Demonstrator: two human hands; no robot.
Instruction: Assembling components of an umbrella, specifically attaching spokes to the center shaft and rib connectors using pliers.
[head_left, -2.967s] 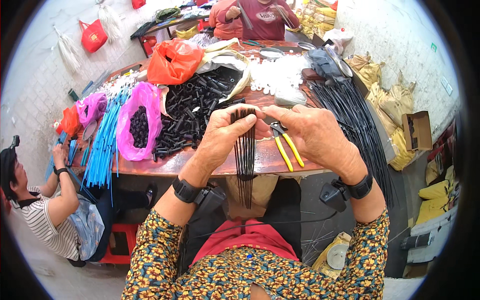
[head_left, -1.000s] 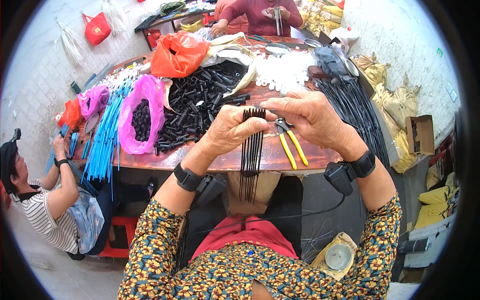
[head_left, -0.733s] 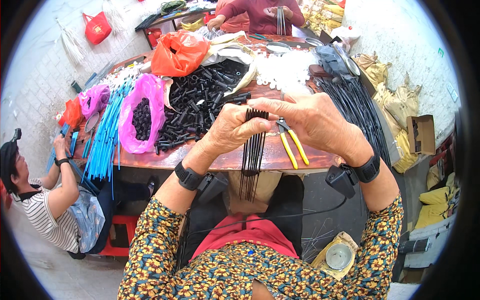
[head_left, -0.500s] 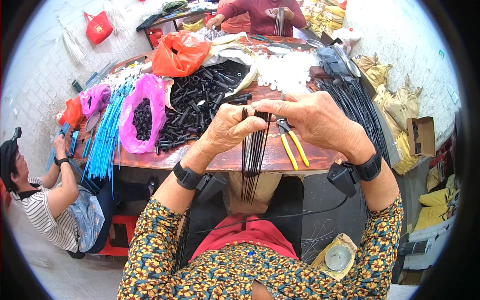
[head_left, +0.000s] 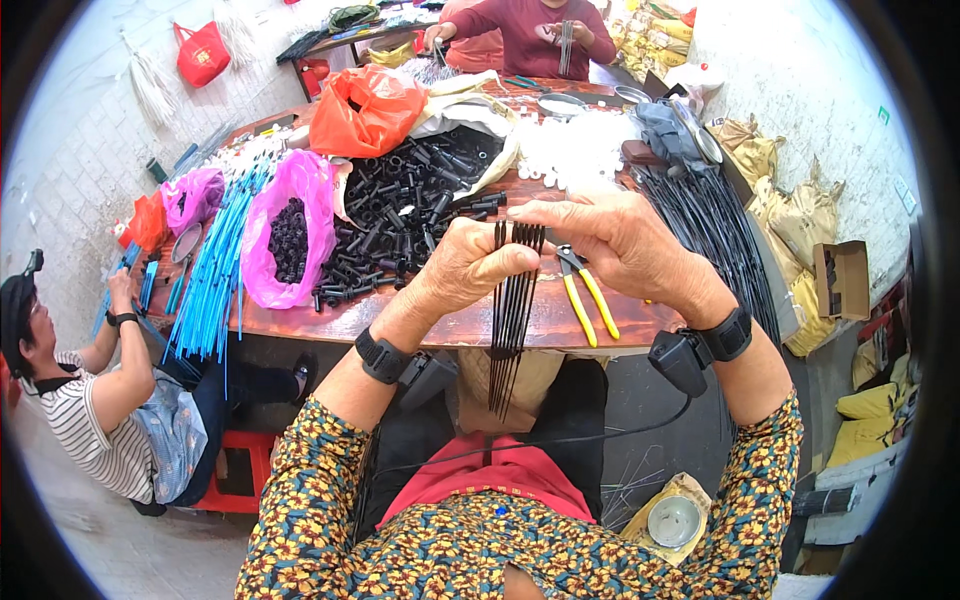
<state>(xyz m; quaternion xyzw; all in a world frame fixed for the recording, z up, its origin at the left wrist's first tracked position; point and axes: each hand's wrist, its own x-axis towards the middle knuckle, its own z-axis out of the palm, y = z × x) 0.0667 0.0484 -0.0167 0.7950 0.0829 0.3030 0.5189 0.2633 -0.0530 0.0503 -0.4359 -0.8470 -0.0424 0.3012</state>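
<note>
My left hand is closed around the upper part of a bundle of thin black rods, thumb across the front. The rods hang down fanned slightly apart, past the table edge and over my lap. At their top ends is my right hand, its index finger stretched across them and the other fingers bent; some fingertips are hidden behind the bundle. Beneath that hand, on the wooden table, lie yellow-handled pliers. Left of my hands spreads a heap of black plastic tubular parts.
A pink bag of small black parts and blue rods lie left. White caps are farther back; long black rods lie right. Co-workers sit at left and across. A metal bowl stands low right.
The rod bundle has shifted slightly right and down, and its top ends now stand in a more even row. Across the table, the co-worker's hands have moved a little.
</note>
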